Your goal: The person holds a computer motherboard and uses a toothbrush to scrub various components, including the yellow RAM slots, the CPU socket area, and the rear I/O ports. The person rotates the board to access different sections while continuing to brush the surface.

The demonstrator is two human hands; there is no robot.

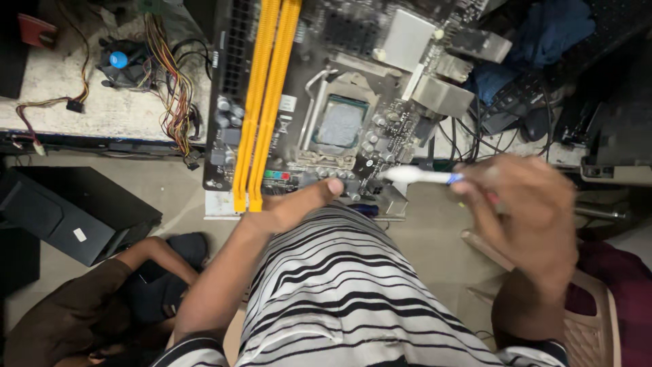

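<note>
Left hand pressed flat under the motherboard's near edge, fingers together. Right hand clamped on a white syringe, tip near the CPU. Board overhanging the worktop's front edge: stiff, fragile, probably best held by bare edges. Syringe light, slippery.

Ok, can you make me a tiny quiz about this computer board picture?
1. True or false: the right hand holds a white tube with a blue band.
2. What colour are the two long slots on the motherboard? A green, B yellow, C red.
3. Which hand rests at the board's near edge, thumb pointing toward the processor socket?

Key: 1 true. 2 B. 3 the left hand.
</note>
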